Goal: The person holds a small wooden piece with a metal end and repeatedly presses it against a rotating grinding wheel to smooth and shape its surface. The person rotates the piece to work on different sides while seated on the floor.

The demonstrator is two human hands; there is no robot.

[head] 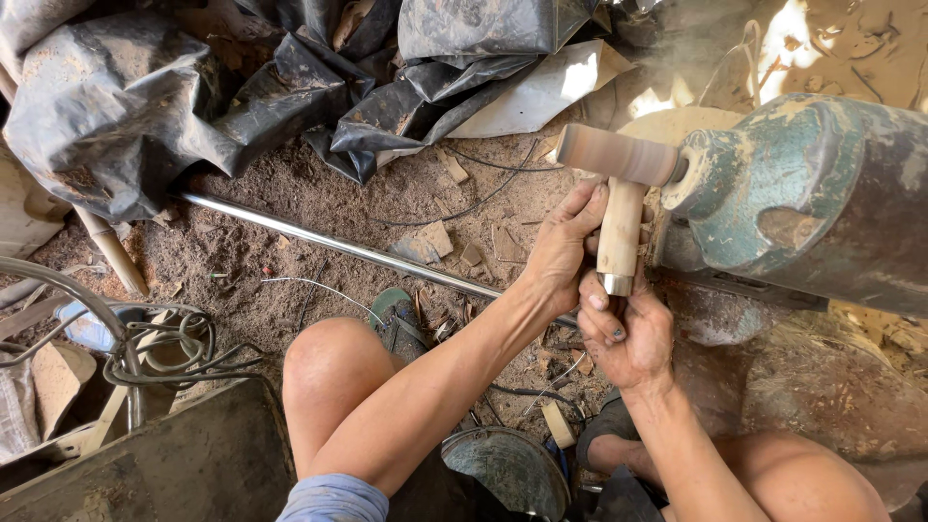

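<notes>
You hold a pale wooden handle (pixel 620 227) upright against the spinning sanding drum (pixel 615 155) that projects from the green motor housing (pixel 812 198). Your left hand (pixel 561 253) wraps the side of the handle, fingers closed on its upper half, close under the drum. Your right hand (pixel 628 333) grips the lower end from below, thumb and forefinger pinched about the metal ferrule (pixel 615 284). Two-handed hold: it appears to steady the piece against the drum's pull and lets you press the top end into the abrasive. Fine dust hangs in the air above and right of your hands, consistent with the drum cutting.

The handle is between your two hands, its top touching the drum, its bottom in your right palm.

Containers: a round dark metal bucket (pixel 507 469) sits below your hands, between your knees; contents not readable, interior dark. A dark flat-topped box (pixel 184 464) lies far left of your left forearm; closed side up, contents hidden.

Also noted: steel rod (pixel 329 244) on the dirt left of your left hand, running diagonally; coiled wire (pixel 169 343) far left; crumpled black plastic sheeting (pixel 193 87) above and left; wood offcuts (pixel 430 242) scattered on the ground left of your left hand.
</notes>
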